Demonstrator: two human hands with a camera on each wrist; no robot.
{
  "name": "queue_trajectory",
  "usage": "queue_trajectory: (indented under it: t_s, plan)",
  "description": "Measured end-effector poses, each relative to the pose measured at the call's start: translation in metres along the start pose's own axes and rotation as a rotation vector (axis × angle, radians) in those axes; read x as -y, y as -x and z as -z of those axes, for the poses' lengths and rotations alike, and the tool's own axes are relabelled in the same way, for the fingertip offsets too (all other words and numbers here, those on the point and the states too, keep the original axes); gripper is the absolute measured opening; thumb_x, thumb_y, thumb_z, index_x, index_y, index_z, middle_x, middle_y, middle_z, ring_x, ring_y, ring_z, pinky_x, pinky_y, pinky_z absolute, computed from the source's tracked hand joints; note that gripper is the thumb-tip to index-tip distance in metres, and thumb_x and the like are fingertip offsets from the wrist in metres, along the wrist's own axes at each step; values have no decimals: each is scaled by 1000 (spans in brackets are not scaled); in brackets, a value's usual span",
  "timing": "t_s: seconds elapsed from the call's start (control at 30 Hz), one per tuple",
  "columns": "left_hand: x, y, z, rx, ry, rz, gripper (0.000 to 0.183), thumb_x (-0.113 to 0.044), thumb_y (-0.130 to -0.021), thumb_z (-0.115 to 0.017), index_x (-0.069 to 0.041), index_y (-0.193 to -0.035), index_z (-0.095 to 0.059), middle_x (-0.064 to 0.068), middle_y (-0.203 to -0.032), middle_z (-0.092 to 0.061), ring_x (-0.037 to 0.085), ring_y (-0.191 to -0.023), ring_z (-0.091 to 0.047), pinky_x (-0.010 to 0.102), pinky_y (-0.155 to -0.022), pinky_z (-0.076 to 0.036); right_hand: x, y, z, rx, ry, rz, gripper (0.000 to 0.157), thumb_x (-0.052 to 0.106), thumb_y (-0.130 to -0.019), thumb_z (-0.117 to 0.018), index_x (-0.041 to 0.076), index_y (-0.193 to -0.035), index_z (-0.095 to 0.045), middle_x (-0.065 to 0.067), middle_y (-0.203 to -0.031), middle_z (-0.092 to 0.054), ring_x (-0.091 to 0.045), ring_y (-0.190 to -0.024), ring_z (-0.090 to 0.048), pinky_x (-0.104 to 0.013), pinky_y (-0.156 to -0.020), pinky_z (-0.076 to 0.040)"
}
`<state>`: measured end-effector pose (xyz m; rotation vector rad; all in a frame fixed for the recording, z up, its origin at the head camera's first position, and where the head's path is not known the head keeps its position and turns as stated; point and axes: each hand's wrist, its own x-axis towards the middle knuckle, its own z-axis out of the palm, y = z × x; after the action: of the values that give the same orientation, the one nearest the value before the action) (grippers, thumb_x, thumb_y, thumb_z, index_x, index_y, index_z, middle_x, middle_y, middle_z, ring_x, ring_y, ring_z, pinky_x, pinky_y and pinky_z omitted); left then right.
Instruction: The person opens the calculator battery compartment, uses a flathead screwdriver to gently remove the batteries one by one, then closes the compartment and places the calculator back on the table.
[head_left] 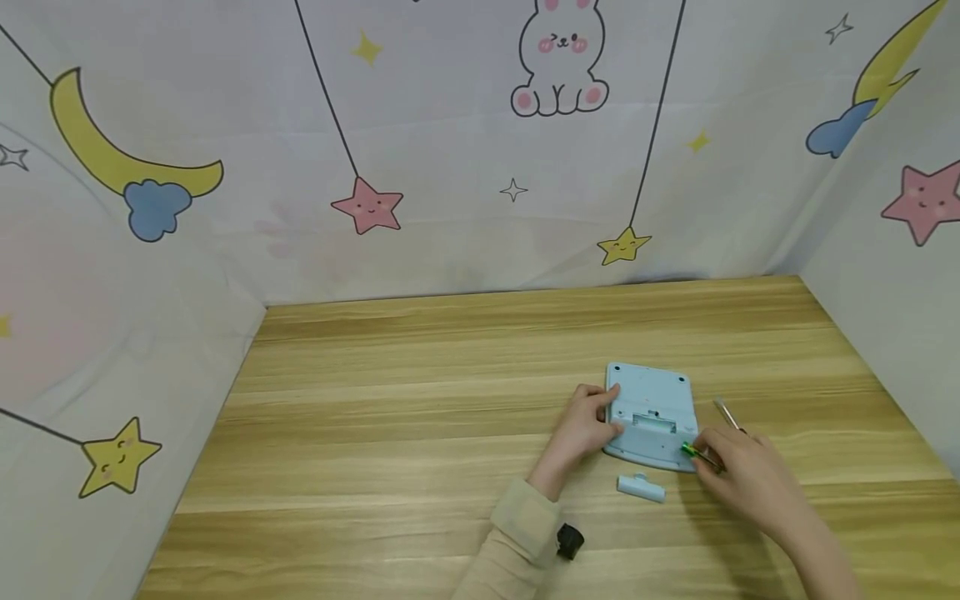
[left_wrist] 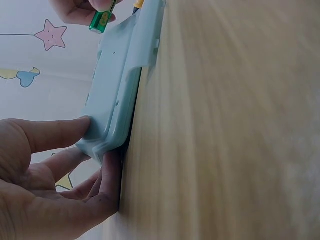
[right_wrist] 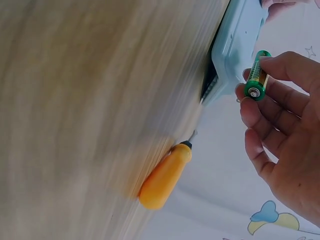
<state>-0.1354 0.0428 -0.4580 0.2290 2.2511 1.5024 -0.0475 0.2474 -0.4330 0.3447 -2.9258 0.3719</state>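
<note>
A light blue calculator [head_left: 651,390] lies back side up on the table, its battery compartment [head_left: 654,423] uncovered. My left hand [head_left: 587,423] grips its left edge, thumb on the back and fingers at the underside, as the left wrist view shows. Between thumb and fingers, my right hand [head_left: 750,475] pinches a green battery [right_wrist: 257,76] over the calculator's lower right corner. One end of the battery faces the camera in the right wrist view. The loose light blue battery cover [head_left: 641,487] rests on the table just in front of the calculator.
A screwdriver with a yellow handle [right_wrist: 166,176] lies right of the calculator; in the head view my right hand hides its handle and only the shaft [head_left: 724,410] shows. A small black object [head_left: 570,542] is beside my left sleeve. Patterned cloth [head_left: 450,150] encloses the wooden table [head_left: 390,400].
</note>
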Motion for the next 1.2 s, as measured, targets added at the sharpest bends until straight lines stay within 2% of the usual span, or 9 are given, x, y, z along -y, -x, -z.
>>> queue_trajectory:
  t_s: [0.27,0.47,1.2]
  plan:
    - [0,1,0,-1,11,3,62,0,-80,-71,-10,-138,-50,8,-131,-48,9,-83,-41,15,-66,-33,-5,5,3,17,-1,-23,17,13,-73,-78,18,-83,-65,16,-66,-45,2,-63,-36,-32,-66,-32]
    - [1,0,0,1,12,4,62,-1,-80,-71,-10,-138,-50,9,-131,-48,9,-84,-42,15,-67,-33,-8,6,6,83,9,-65,17,13,-74,-77,18,-82,-63,14,-64,-48,-1,-61,-38,-38,-69,-37]
    - [-3,2,2,5,7,9,61,-1,-81,-71,-11,-139,-50,9,-133,-48,9,-86,-42,16,-67,-33,-15,5,5,203,55,-100,21,15,-76,-75,19,-76,-55,12,-63,-45,-6,-61,-39,-41,-72,-36]
